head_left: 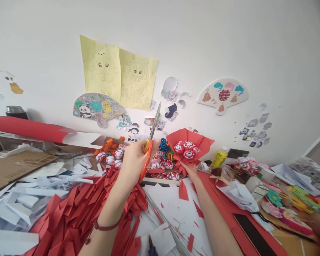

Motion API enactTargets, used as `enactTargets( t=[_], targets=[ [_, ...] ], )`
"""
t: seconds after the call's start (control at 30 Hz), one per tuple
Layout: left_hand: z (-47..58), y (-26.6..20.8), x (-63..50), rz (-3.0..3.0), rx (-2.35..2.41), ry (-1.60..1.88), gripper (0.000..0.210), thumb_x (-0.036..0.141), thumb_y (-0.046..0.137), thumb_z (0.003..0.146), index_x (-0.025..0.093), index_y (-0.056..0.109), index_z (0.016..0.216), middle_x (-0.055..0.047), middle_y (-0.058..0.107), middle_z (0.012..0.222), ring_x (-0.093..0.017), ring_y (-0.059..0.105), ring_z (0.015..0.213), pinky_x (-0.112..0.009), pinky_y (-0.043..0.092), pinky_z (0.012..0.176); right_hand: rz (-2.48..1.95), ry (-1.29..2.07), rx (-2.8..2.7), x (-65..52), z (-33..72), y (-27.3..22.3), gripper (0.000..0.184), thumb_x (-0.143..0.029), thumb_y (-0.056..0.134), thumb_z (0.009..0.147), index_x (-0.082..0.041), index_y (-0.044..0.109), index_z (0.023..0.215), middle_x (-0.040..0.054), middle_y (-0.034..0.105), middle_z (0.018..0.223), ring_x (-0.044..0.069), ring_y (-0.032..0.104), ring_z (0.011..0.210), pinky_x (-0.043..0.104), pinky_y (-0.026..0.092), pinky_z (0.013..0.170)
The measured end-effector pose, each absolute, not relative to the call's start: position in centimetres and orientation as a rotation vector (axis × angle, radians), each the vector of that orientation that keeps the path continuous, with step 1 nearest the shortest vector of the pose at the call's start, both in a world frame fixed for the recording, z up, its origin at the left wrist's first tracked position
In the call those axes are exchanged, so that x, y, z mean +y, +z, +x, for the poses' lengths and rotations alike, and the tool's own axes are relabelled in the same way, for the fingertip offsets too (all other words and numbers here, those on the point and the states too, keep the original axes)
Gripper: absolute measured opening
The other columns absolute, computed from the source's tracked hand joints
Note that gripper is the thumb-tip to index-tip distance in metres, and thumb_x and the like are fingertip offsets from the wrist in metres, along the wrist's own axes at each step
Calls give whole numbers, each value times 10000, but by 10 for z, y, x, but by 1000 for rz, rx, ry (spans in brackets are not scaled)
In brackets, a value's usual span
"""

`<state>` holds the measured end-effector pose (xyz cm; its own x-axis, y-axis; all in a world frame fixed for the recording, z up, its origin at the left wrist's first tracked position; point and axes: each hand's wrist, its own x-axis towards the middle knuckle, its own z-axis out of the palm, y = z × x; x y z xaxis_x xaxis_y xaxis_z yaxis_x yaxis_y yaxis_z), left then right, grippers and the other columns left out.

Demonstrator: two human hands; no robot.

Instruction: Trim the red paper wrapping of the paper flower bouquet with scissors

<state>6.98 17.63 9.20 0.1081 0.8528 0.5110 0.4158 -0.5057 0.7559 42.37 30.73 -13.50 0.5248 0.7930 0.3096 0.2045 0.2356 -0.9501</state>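
Observation:
My left hand (134,158), a dark red cord round its wrist, is closed round the handles of a pair of scissors (155,121). Their handles are orange and yellow, and the blades point up, close together. To the right, my right hand (190,170) grips the lower, gathered end of a paper flower bouquet (204,140). Red paper fans out around its several red-and-white rolled blooms. Behind and between my hands, more red-and-white paper flowers (173,175) sit in a box. Below the left hand lies a heap of folded red paper strips (58,220).
White paper strips (18,206) and cardboard (21,170) cover the left. A red paper roll (24,128) lies behind them. Thin wires (162,213) and red scraps lie on white paper in front. At right are a phone (252,234), a yellow bottle (219,158) and craft pieces.

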Motion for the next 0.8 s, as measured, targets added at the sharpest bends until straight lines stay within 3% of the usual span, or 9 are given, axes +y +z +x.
enactTargets(
  t=[0.23, 0.4, 0.5, 0.67, 0.8],
  targets=[
    [68, 90, 177, 1962, 1194, 1395, 483, 530, 493, 877, 190, 374, 554, 60, 365, 468, -82, 339, 464, -227, 240, 479, -1210, 681, -1011, 293, 435, -129, 263, -326, 662, 858, -148, 637, 1050, 54, 684, 1060, 176, 658, 946, 411, 529, 882],
    [68, 91, 176, 1940, 1207, 1377, 482, 534, 499, 868, 189, 375, 554, 59, 370, 468, -77, 324, 454, -223, 231, 466, -1121, 806, -1036, 275, 443, -114, 548, -228, 857, 514, -221, 632, 1014, 59, 719, 1055, 239, 689, 933, 402, 541, 853],
    [67, 93, 175, 1942, 1189, 1358, 489, 542, 504, 861, 190, 365, 551, 59, 362, 459, -77, 319, 450, -224, 230, 463, -1110, 848, -1046, 259, 450, -98, 641, -137, 828, 423, -249, 625, 1021, 71, 706, 1110, 266, 676, 999, 378, 551, 827],
    [64, 98, 170, 1966, 1166, 1359, 498, 563, 500, 854, 194, 369, 547, 54, 368, 457, -83, 333, 455, -231, 244, 468, -1182, 806, -1028, 230, 460, -64, 655, -151, 778, 463, -221, 619, 1094, 113, 699, 1130, 295, 656, 1055, 391, 549, 832],
    [63, 101, 166, 1989, 1145, 1388, 477, 549, 490, 861, 193, 390, 560, 55, 382, 465, -83, 336, 460, -232, 247, 481, -1338, 672, -1000, 189, 453, -41, 581, -251, 767, 545, -214, 636, 1110, 114, 710, 1067, 285, 676, 962, 443, 520, 889]
  ],
)
